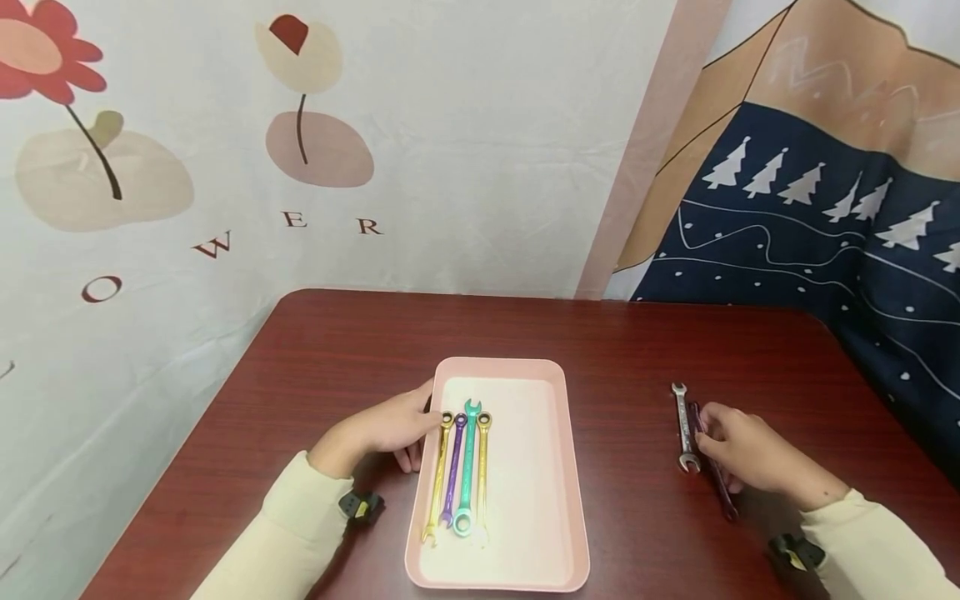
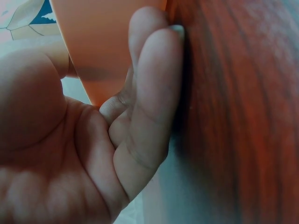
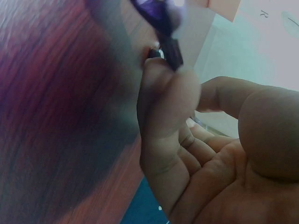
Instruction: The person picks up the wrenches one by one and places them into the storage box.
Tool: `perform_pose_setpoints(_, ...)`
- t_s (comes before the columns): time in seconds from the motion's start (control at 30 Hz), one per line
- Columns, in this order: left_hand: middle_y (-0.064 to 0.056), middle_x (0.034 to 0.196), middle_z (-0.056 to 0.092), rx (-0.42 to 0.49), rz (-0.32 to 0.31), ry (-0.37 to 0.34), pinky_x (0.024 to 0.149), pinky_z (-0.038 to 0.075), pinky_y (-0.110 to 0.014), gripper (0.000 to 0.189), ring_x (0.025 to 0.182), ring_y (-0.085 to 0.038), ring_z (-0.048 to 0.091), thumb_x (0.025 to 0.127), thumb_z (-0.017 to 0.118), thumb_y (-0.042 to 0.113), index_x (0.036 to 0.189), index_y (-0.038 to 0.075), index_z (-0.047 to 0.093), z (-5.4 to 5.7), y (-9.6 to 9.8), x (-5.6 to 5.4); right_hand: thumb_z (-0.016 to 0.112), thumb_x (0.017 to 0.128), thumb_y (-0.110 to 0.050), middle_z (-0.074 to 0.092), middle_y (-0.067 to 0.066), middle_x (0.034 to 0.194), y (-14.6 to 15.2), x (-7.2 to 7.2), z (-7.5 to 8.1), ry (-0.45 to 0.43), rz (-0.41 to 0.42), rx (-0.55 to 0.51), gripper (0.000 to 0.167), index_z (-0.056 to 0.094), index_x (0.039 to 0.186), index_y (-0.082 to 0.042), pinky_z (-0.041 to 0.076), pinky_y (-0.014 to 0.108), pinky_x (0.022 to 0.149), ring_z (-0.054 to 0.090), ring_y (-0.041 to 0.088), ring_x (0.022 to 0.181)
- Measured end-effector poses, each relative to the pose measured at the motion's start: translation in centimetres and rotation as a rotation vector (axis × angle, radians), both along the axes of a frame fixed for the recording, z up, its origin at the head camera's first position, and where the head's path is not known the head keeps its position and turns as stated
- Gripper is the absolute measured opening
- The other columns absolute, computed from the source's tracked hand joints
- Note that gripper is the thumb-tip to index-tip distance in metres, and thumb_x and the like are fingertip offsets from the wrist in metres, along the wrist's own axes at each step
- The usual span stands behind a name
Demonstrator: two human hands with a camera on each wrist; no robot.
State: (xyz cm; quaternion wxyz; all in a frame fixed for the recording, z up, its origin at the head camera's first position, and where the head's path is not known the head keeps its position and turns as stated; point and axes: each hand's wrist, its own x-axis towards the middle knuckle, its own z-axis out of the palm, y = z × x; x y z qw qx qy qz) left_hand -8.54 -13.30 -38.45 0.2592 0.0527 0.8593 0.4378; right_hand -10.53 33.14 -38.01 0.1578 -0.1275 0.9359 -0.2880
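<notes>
The right hand (image 1: pixel 750 450) pinches a dark purple wrench (image 1: pixel 723 493) over the right part of the reddish-brown table (image 1: pixel 622 358); whether it touches the wood cannot be told. One silver wrench (image 1: pixel 683 429) lies just beside it. A stretch of wood separates these from one pink tray (image 1: pixel 536 483), whose left rim the left hand (image 1: pixel 393 427) grips, thumb above, fingers outside. Four wrenches line its left half: two yellow (image 1: pixel 483 467), one purple (image 1: pixel 453 471), one green (image 1: pixel 468 467); the right half offers room. Beyond the table's far edge hang a flower-printed cloth (image 1: pixel 480 150) and navy tree-patterned fabric (image 1: pixel 757 233).
</notes>
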Motion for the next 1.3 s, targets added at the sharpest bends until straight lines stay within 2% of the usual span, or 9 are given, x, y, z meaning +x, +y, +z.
perform_pose_setpoints(0.27,-0.013,0.056,0.063,0.003,0.001,-0.005,0.043,0.057,-0.041,0.061,0.041,-0.022,0.061,0.102,0.044,0.018,0.157,0.016,0.018,-0.1,0.0,0.0,0.053,0.1,-0.008,0.063,0.003,0.069,-0.5,0.0,0.5,0.001,-0.001,-0.091,0.009,0.048,0.104,-0.003,0.051,0.031,0.038,0.055,0.016,0.04)
perform_pose_setpoints(0.53,-0.013,0.057,0.063,-0.003,0.01,-0.004,0.043,0.057,-0.04,0.06,0.041,-0.021,0.061,0.102,0.044,0.018,0.156,0.015,0.02,-0.1,0.0,0.0,0.052,0.103,-0.009,0.056,0.008,0.072,-1.6,-0.1,1.1,-0.121,-0.012,-0.377,0.019,0.043,0.113,0.004,0.055,0.037,0.043,0.057,0.017,0.051)
perform_pose_setpoints(0.77,-0.014,0.057,0.064,-0.005,0.008,-0.005,0.043,0.058,-0.04,0.061,0.041,-0.022,0.061,0.102,0.044,0.018,0.157,0.015,0.017,0.0,0.0,0.0,0.051,0.104,-0.01,0.059,0.005,0.074,-2.9,0.3,1.6,-0.201,-0.007,-0.545,0.019,0.041,0.112,0.003,0.055,0.034,0.044,0.058,0.016,0.053)
perform_pose_setpoints(1.07,-0.014,0.057,0.063,-0.004,0.011,-0.005,0.043,0.057,-0.04,0.063,0.04,-0.021,0.061,0.101,0.044,0.017,0.158,0.016,0.016,-0.1,0.0,0.0,0.049,0.104,-0.012,0.057,0.006,0.077,-4.0,0.6,1.6,-0.272,0.038,-0.645,0.005,0.047,0.108,-0.011,0.055,0.031,0.047,0.06,0.015,0.055)
perform_pose_setpoints(1.3,-0.014,0.057,0.063,-0.004,0.013,-0.004,0.043,0.057,-0.04,0.062,0.04,-0.021,0.061,0.102,0.045,0.018,0.158,0.016,0.017,-0.1,0.0,0.0,0.048,0.104,-0.011,0.061,0.008,0.081,-4.5,0.5,1.5,-0.339,0.076,-0.701,0.006,0.048,0.109,-0.015,0.056,0.028,0.051,0.062,0.015,0.058)
